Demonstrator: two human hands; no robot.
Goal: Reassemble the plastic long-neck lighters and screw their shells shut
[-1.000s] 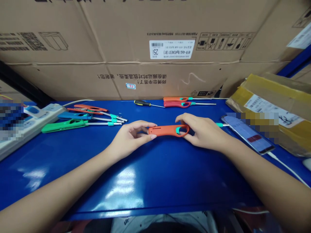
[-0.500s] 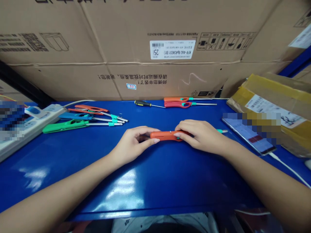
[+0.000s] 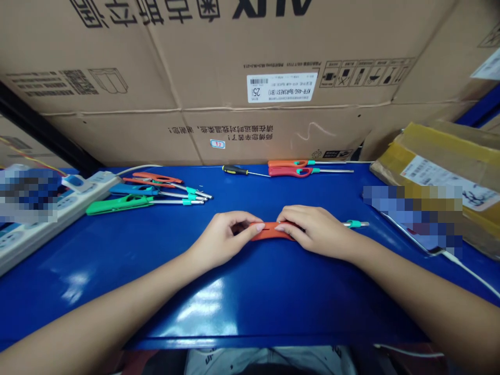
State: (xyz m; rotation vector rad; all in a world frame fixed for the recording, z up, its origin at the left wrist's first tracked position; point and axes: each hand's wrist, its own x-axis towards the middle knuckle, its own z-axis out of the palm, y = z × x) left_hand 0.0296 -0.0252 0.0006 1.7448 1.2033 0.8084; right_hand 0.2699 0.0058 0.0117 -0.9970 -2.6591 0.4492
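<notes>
An orange long-nosed lighter [image 3: 271, 230] lies crosswise between my two hands, just over the blue tabletop. My left hand [image 3: 232, 237] pinches the butt of its handle between thumb and fingers. Further along the handle, my right hand [image 3: 312, 229] grips it near the trigger, which the fingers hide. The metal nozzle with its teal sleeve [image 3: 354, 224] sticks out to the right beyond my right hand. Part of the handle is covered by both hands.
Several lighters, among them a green one [image 3: 121, 204], lie at the left beside a white power strip [image 3: 88, 195]. Behind are a screwdriver [image 3: 235, 170] and a red lighter [image 3: 289, 171] next to an orange one. A phone [image 3: 414, 224] and a taped carton [image 3: 433, 156] stand right.
My right hand has slid left along the orange lighter, closer to my left hand. The lighter appears turned slightly in my grip. The whole view has shifted a little.
</notes>
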